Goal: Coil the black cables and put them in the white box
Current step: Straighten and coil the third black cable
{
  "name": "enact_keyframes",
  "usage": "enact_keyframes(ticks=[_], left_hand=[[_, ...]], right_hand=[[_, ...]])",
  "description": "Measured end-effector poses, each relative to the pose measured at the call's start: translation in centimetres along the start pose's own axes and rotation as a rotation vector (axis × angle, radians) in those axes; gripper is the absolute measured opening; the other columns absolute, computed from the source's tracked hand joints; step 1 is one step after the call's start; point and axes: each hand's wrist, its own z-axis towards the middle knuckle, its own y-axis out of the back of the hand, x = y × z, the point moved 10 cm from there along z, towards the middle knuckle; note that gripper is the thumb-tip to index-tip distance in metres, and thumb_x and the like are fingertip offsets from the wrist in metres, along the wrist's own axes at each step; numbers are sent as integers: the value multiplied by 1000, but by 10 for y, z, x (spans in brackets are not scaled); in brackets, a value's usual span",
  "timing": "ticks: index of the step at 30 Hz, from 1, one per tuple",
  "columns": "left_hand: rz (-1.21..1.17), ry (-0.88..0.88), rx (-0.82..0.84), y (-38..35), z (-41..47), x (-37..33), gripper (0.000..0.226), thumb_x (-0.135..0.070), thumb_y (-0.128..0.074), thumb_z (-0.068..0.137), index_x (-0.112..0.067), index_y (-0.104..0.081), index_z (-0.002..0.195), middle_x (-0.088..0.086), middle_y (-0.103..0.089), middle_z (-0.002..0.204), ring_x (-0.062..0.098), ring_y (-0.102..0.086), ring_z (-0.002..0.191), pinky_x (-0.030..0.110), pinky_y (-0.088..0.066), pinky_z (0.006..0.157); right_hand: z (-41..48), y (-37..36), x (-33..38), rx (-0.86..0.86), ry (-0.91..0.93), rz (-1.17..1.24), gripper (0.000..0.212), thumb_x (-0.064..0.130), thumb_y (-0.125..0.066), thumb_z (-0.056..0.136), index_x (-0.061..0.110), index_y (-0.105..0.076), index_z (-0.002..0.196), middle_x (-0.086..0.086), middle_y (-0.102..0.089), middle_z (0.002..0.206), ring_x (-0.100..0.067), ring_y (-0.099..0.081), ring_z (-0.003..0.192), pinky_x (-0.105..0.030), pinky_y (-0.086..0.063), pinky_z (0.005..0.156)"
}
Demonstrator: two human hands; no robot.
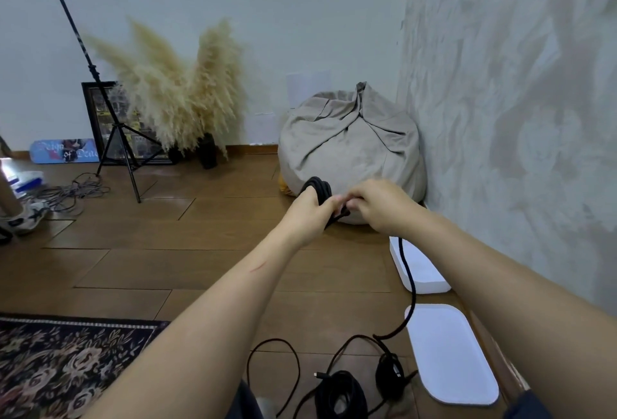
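The black cable coil [318,185] is being gripped in the curled fingers of the left hand [309,214], its tail [409,285] being pinched by the right hand [380,206] for the next loop, with the white box [430,285] at five o'clock.

One black cable [319,189] is half coiled, its thick loops held up in the left hand [309,209]. The right hand [377,204] pinches the strand beside them. The loose tail hangs across the open white box [424,280] by the wall. More black cables [340,392] lie on the floor near a flat white lid [450,355], some coiled, some in slack loops.
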Motion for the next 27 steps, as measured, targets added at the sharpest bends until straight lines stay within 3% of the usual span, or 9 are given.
enact_keyframes(ticks=[4, 6, 10, 13, 16, 18, 21, 24, 27], left_hand=[[-16, 0, 136, -10, -2, -1, 24, -31, -58, 103, -12, -51, 88, -2, -49, 79, 7, -46, 67, 22, -40, 63], [-49, 23, 244, -16, -6, -1, 19, -25, -66, 98, -8, -58, 93, -2, -53, 81, 6, -50, 70, 20, -43, 67], [-38, 11, 274, -18, -7, -5, 26, -19, -79, 86, -5, -57, 91, 4, -51, 81, 12, -48, 70, 24, -42, 68], [1, 12, 288, -20, -8, -3, 28, -20, -80, 84, -4, -57, 87, 5, -50, 75, 15, -47, 66, 30, -41, 66], [85, 39, 279, -20, -7, 3, 31, -25, -81, 82, -6, -57, 89, 6, -52, 75, 17, -49, 66, 33, -41, 64], [133, 80, 270, -21, -7, 11, 35, -28, -82, 79, -7, -56, 91, 5, -53, 76, 18, -50, 67, 33, -42, 65], [62, 112, 269, -22, -5, 16, 37, -32, -81, 73, -10, -52, 79, 7, -46, 71, 20, -45, 63, 36, -38, 65], [27, 126, 226, -18, -2, 15, 38, -24, -78, 79, -10, -43, 72, 9, -39, 66, 20, -36, 58, 36, -32, 63], [29, 139, 206, -16, 0, 19, 45, -26, -77, 84, -11, -37, 68, 9, -34, 65, 18, -29, 53, 37, -28, 63]], right_hand=[[-2, 1, -10, 35, -61, 207, 23, 28, -56, 100, 16, -75, 94, -9, -72, 91, -23, -64, 83, -40, -51, 80], [-4, 2, -10, 45, -58, 301, 23, 24, -58, 99, 13, -75, 87, -10, -73, 82, -21, -64, 73, -37, -53, 74], [-7, -1, -10, 82, -61, 481, 24, 19, -57, 101, 8, -77, 93, -2, -76, 84, -17, -73, 85, -24, -56, 77], [-8, -6, -12, 131, -45, 502, 23, 22, -58, 101, 10, -76, 96, -10, -76, 93, -26, -72, 93, -38, -60, 85], [-14, -9, -12, 174, -24, 436, 19, 28, -62, 98, 16, -77, 101, -8, -75, 99, -24, -68, 97, -36, -57, 85], [-17, -4, -9, 149, -9, 335, 14, 36, -69, 93, 25, -74, 99, 2, -70, 89, -22, -63, 91, -32, -50, 78], [-21, 17, 9, 31, 19, -88, 17, 47, -71, 86, 35, -60, 92, 10, -55, 78, -20, -57, 85, -28, -34, 58], [-24, 27, 35, -24, -32, -351, 20, 37, -65, 92, 28, -61, 110, -1, -64, 104, -28, -61, 102, -30, -34, 66], [-23, 26, 49, -62, -79, -362, 23, 27, -62, 95, 20, -56, 117, -7, -63, 109, -30, -55, 94, -34, -37, 70]])
